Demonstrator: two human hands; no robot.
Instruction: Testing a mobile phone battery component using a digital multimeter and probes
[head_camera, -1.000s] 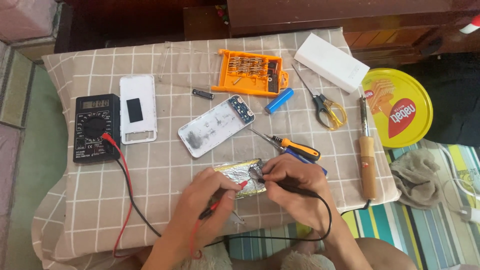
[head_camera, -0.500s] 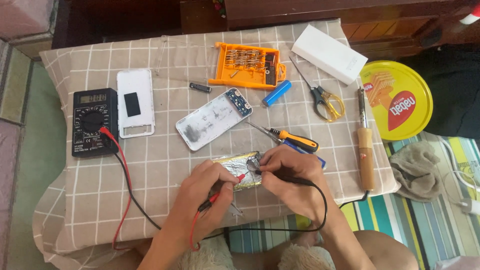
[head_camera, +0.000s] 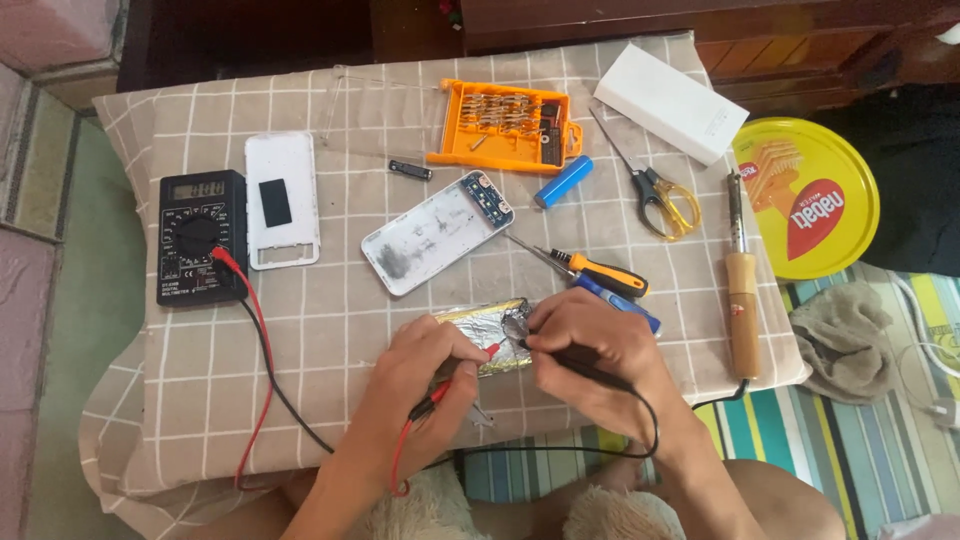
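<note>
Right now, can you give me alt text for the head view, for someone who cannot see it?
Two bare hands press multimeter probes onto a foil-wrapped battery pack: the left hand holds the red probe, the right hand the black probe. The black multimeter, an opened white case, screwdrivers, scissors and a soldering iron lie on the checked cloth.

Layout, tabletop (head_camera: 330, 90).
Multimeter (head_camera: 201, 238) far left; bit case (head_camera: 504, 127) behind open shell (head_camera: 437, 232); foil pack (head_camera: 485, 325) before it; soldering iron (head_camera: 741, 290) right.

Both forearms reach up from the lower edge. The left hand (head_camera: 425, 365) and the right hand (head_camera: 585, 350) sit close together, knuckles up, fingers (head_camera: 535, 335) curled in pinching grips, fingertips nearly meeting.
</note>
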